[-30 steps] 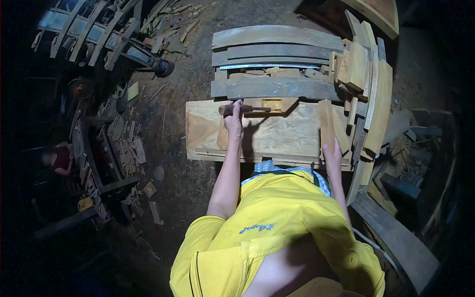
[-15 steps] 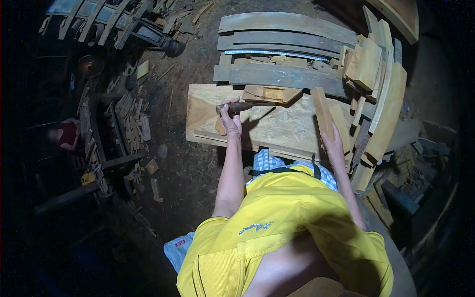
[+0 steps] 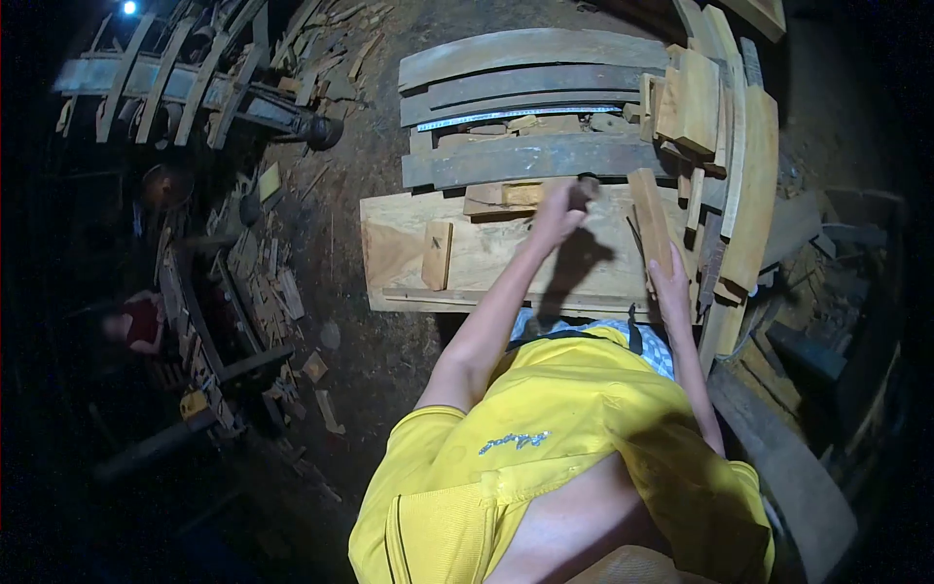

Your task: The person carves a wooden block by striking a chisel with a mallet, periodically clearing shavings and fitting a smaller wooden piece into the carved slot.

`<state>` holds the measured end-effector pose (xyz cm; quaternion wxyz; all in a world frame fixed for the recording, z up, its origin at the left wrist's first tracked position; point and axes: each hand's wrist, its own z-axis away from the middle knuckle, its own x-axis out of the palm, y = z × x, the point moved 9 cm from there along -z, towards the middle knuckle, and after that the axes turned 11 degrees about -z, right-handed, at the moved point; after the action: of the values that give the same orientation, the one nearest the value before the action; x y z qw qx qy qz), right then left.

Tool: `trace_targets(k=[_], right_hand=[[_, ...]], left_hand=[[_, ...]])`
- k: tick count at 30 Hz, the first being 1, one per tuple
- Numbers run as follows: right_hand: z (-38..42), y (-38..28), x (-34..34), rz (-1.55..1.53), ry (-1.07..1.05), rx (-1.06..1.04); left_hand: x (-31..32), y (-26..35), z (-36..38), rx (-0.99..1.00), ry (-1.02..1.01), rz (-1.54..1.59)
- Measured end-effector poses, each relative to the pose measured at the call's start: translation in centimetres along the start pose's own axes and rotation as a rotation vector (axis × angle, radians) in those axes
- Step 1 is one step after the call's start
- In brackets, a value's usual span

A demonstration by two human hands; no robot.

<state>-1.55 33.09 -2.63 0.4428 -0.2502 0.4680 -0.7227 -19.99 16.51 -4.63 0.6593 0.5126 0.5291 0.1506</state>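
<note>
My left hand (image 3: 558,216) is closed around the dark wooden handle of a chisel (image 3: 585,191), above the bench board (image 3: 506,255). Its blade cannot be made out now. Just left of that hand lies a wooden block (image 3: 484,200) with a pale rectangular recess cut in its face. At the right of the board, my right hand (image 3: 669,282) grips the lower end of a long wooden block (image 3: 650,216). A thin dark strip shows along this block's left side. A small wooden piece (image 3: 437,255) with a dark mark lies on the board's left part.
Long curved planks (image 3: 530,56) lie beyond the board, with a measuring tape (image 3: 520,115) between them. Stacked timber (image 3: 691,102) borders the right side. Scrap wood (image 3: 277,263) litters the dirt floor at left, where a person in a red top (image 3: 143,321) sits.
My left hand has carried the chisel rightward across the board, uncovering the small wooden piece. My right hand still grips the long block. The whole view has shifted slightly.
</note>
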Motion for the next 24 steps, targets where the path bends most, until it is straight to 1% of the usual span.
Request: trace_targets(k=[1,2,3,4,6,7,8,10,12,14,15,17,18,20,21,22,24], right_hand=[[0.3,-0.1,-1.0,-0.006,0.043,0.009],[0.7,0.0,-2.0,-0.011,0.086,0.019],[0.8,-0.2,-3.3,0.058,0.127,-0.104],[1.2,-0.3,-4.1,0.058,0.140,-0.110],[2.1,0.0,-6.2,0.052,0.255,-0.042],[2.5,-0.4,-6.6,0.046,0.281,-0.079],[2.7,-0.6,-7.0,0.044,0.288,-0.081],[3.4,-0.3,-7.8,-0.038,0.313,0.042],[3.2,0.2,-8.6,-0.043,0.317,0.040],[3.0,-0.8,-9.6,0.009,0.370,-0.147],[2.9,-0.7,-9.8,0.013,0.372,-0.148],[4.1,-4.5,-10.5,0.240,0.542,-0.391],[4.2,-5.4,-10.4,0.246,0.537,-0.392],[5.3,-7.8,-10.7,0.004,0.677,-0.378],[4.8,-7.4,-11.9,0.035,0.691,-0.538],[4.6,-8.0,-11.3,0.039,0.688,-0.539],[4.0,-7.6,-10.2,-0.307,0.696,-0.437]], left_hand=[[1.1,2.6,-0.8,0.079,-0.048,-0.181],[2.0,5.1,-1.2,0.275,-0.056,-0.287],[2.6,6.7,-1.4,0.371,-0.069,-0.324],[3.0,8.5,-1.5,0.464,-0.078,-0.359],[4.4,8.4,-2.2,0.487,-0.078,-0.403],[4.6,8.1,-2.5,0.459,-0.083,-0.424],[4.7,7.7,-2.8,0.431,-0.090,-0.447],[4.6,7.0,-2.8,0.417,-0.060,-0.436],[4.6,6.1,-2.8,0.398,-0.028,-0.422],[4.5,5.4,-2.8,0.379,0.012,-0.429],[4.7,5.1,-2.8,0.379,0.013,-0.424],[4.8,4.5,-3.0,0.357,0.025,-0.420],[5.0,4.2,-3.1,0.352,0.029,-0.417],[5.2,4.1,-3.3,0.349,0.057,-0.443],[5.3,3.9,-3.4,0.345,0.060,-0.441],[5.3,3.9,-3.5,0.335,0.070,-0.460],[5.6,3.8,-3.6,0.322,0.080,-0.477]])
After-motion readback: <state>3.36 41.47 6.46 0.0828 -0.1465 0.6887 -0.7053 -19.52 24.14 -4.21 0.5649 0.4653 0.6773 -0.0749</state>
